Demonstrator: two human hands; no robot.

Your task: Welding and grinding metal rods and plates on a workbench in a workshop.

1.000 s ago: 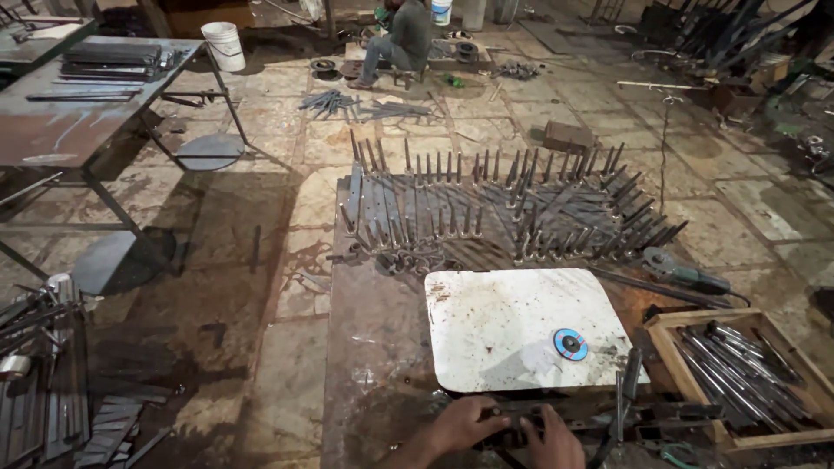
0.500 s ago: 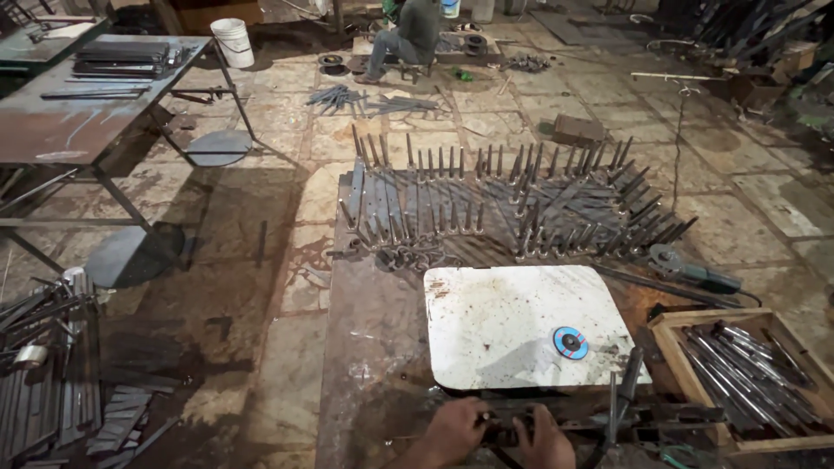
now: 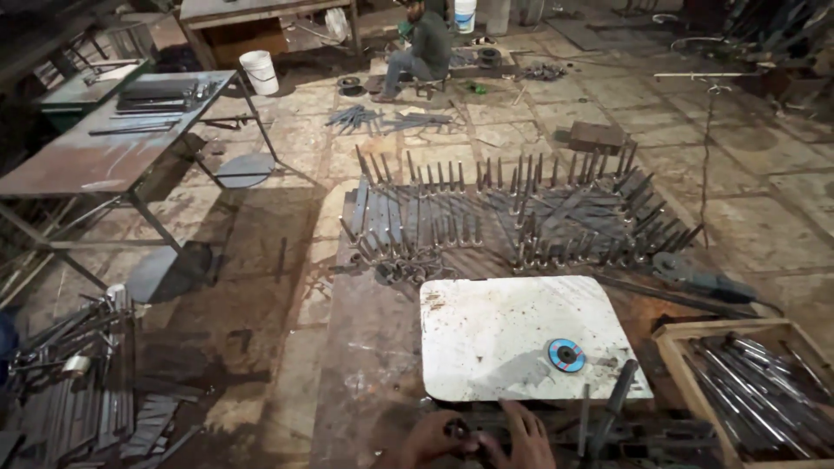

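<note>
At the bottom edge, my left hand [image 3: 432, 440] and my right hand [image 3: 527, 437] meet over a small dark metal part [image 3: 458, 429] on the rusty workbench [image 3: 369, 356]. Both hands' fingers close around it. Just beyond them lies a white worn plate [image 3: 512, 334] with a blue grinding disc [image 3: 566, 354] on it. A dark metal rod [image 3: 613, 404] leans to the right of my right hand.
Rows of bent metal spikes [image 3: 512, 217] cover the floor past the bench. A wooden crate of steel rods [image 3: 756, 386] stands at the right, an angle grinder [image 3: 699, 276] behind it. A metal table [image 3: 104, 148] stands left. A seated person [image 3: 426, 48] works far back near a white bucket [image 3: 259, 71].
The view has tilted up slightly, so my hands sit lower in the frame. They stay together on the small part.
</note>
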